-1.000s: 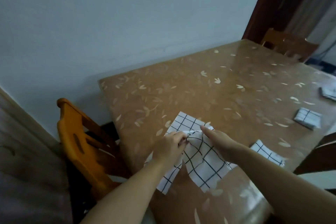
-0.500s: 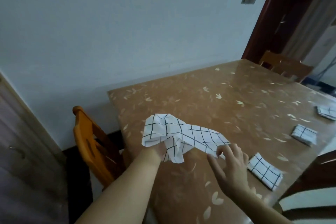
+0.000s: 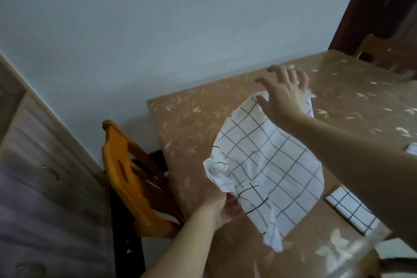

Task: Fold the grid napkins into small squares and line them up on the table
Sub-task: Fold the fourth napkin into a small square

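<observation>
A white napkin with a black grid (image 3: 268, 162) hangs spread in the air above the brown leaf-patterned table (image 3: 191, 124). My left hand (image 3: 222, 206) grips its near, bunched corner from below. My right hand (image 3: 283, 95) holds its far top edge, thumb side on the cloth and the other fingers spread. A folded grid napkin (image 3: 349, 211) lies on the table under my right forearm. The edge of another folded napkin (image 3: 411, 149) peeks out at the far right.
An orange wooden chair (image 3: 133, 180) stands at the table's left end, against the pale wall. A wooden cabinet (image 3: 33, 176) fills the left side. A second chair (image 3: 381, 52) and a dark door frame (image 3: 352, 7) are at the back right.
The napkin went from lying on the table to being lifted by my left hand. My right hand has since caught its far edge and stretched it open in the air.
</observation>
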Demonstrator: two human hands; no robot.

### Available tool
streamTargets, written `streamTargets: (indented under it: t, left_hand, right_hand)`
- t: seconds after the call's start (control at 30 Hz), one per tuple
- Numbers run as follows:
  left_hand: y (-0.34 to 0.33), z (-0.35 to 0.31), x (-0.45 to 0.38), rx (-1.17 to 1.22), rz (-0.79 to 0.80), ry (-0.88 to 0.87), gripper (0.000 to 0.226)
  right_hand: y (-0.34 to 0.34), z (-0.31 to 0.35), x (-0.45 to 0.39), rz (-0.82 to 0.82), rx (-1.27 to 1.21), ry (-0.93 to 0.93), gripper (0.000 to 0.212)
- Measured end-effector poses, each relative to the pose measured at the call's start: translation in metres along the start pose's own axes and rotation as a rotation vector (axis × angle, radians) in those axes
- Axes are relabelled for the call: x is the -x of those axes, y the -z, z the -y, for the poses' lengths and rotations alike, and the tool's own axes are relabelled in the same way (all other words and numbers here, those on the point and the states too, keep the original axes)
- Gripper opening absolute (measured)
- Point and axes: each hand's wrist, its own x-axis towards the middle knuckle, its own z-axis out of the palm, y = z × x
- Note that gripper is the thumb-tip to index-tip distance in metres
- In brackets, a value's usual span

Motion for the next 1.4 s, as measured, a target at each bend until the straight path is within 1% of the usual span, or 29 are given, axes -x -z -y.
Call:
streamTargets:
  t: [0.07, 0.1, 0.13, 0.2, 0.27, 0.3, 0.33, 0.37, 0.43, 0.47, 0.5, 0.57, 0.6, 0.63, 0.7, 0.73, 0.77, 0.8, 0.87, 0.9, 1.0, 1.03, 1.1, 1.2, 1.23, 1.3, 1.33, 1.37, 1.4]
  left_hand:
    - [-0.009, 0.006, 0.009, 0.115, 0.070, 0.009, 0.016]
    - [-0.012, 0.009, 0.011, 0.166, 0.082, 0.006, 0.017]
    - [-0.013, 0.013, 0.007, 0.234, 0.110, -0.011, 0.020]
    - [-0.019, 0.019, 0.000, 0.326, 0.107, -0.003, 0.022]
    - [-0.025, 0.026, 0.000, 0.336, 0.127, -0.034, 0.019]
    - [-0.027, 0.030, 0.001, 0.326, 0.146, -0.061, 0.022]
    - [-0.028, 0.036, -0.003, 0.327, 0.163, -0.074, 0.025]
    - [-0.029, 0.041, -0.005, 0.334, 0.167, -0.069, 0.029]
    - [-0.030, 0.049, -0.007, 0.351, 0.138, -0.028, 0.032]
    - [-0.029, 0.053, -0.011, 0.349, 0.129, -0.018, 0.033]
    - [-0.028, 0.056, -0.013, 0.338, 0.115, -0.008, 0.032]
    - [-0.026, 0.057, -0.016, 0.333, 0.078, 0.000, 0.030]
    - [-0.025, 0.058, -0.019, 0.332, 0.068, -0.009, 0.030]
    - [-0.023, 0.058, -0.020, 0.328, 0.065, -0.019, 0.031]
    - [-0.022, 0.058, -0.021, 0.338, 0.060, -0.018, 0.033]
    - [-0.023, 0.058, -0.021, 0.328, 0.059, -0.013, 0.034]
    - [-0.023, 0.058, -0.020, 0.286, 0.063, -0.016, 0.034]
    - [-0.023, 0.056, -0.017, 0.221, 0.074, -0.030, 0.036]
    - [-0.019, 0.052, -0.011, 0.053, 0.080, -0.064, 0.050]
    - [-0.016, 0.050, -0.011, -0.002, 0.098, -0.073, 0.052]
    - [-0.008, 0.037, -0.006, -0.089, 0.139, -0.059, 0.026]
    - [-0.007, 0.031, -0.006, -0.109, 0.116, -0.047, 0.030]
    - [-0.005, 0.020, -0.009, -0.179, -0.004, -0.085, 0.034]
    - [0.006, 0.013, -0.019, -0.220, -0.240, -0.206, 0.019]
    - [0.012, 0.012, -0.021, -0.232, -0.286, -0.226, 0.016]
    - [0.022, 0.012, -0.020, -0.217, -0.318, -0.250, 0.012]
    - [0.026, 0.014, -0.021, -0.184, -0.318, -0.247, 0.015]
    - [0.031, 0.015, -0.021, -0.152, -0.319, -0.244, 0.024]
    - [0.038, 0.017, -0.025, -0.115, -0.315, -0.258, 0.037]
  right_hand:
    - [-0.020, 0.013, 0.021, 0.038, -0.006, 0.057, 0.069]
    - [-0.030, 0.018, 0.044, 0.077, -0.024, 0.074, 0.078]
    - [-0.041, 0.019, 0.069, 0.122, -0.036, 0.098, 0.081]
    - [-0.058, 0.011, 0.121, 0.228, -0.057, 0.073, 0.072]
    - [-0.072, -0.001, 0.167, 0.395, -0.207, -0.096, 0.057]
    - [-0.077, -0.007, 0.185, 0.485, -0.326, -0.228, 0.056]
    - [-0.080, -0.013, 0.199, 0.567, -0.440, -0.335, 0.060]
    - [-0.083, -0.019, 0.208, 0.624, -0.550, -0.390, 0.066]
    - [-0.084, -0.028, 0.220, 0.739, -0.712, -0.380, 0.068]
    - [-0.082, -0.031, 0.223, 0.790, -0.726, -0.333, 0.068]
    - [-0.081, -0.035, 0.227, 0.810, -0.694, -0.256, 0.071]
    - [-0.080, -0.041, 0.229, 0.802, -0.519, -0.049, 0.076]
    - [-0.082, -0.044, 0.231, 0.789, -0.458, 0.043, 0.069]
    - [-0.086, -0.047, 0.232, 0.753, -0.415, 0.119, 0.056]
    - [-0.095, -0.054, 0.232, 0.612, -0.354, 0.251, 0.020]
    - [-0.099, -0.058, 0.230, 0.568, -0.323, 0.297, 0.008]
    - [-0.099, -0.061, 0.226, 0.553, -0.297, 0.319, 0.007]
    - [-0.098, -0.063, 0.221, 0.557, -0.260, 0.347, 0.009]
    - [-0.092, -0.064, 0.213, 0.567, -0.141, 0.403, 0.012]
    - [-0.088, -0.063, 0.210, 0.562, -0.097, 0.420, 0.014]
    - [-0.083, -0.054, 0.210, 0.546, -0.062, 0.496, 0.021]
    - [-0.083, -0.050, 0.216, 0.565, -0.072, 0.517, 0.021]
    - [-0.084, -0.042, 0.229, 0.613, -0.084, 0.548, 0.019]
    - [-0.083, -0.033, 0.249, 0.678, -0.088, 0.516, 0.012]
    - [-0.081, -0.031, 0.253, 0.732, -0.067, 0.466, 0.024]
    - [-0.079, -0.023, 0.261, 0.882, -0.020, 0.336, 0.061]
    - [-0.078, -0.015, 0.265, 0.921, 0.004, 0.307, 0.066]
    - [-0.077, -0.005, 0.268, 0.925, 0.020, 0.302, 0.059]
    - [-0.076, 0.005, 0.271, 0.906, 0.029, 0.312, 0.044]
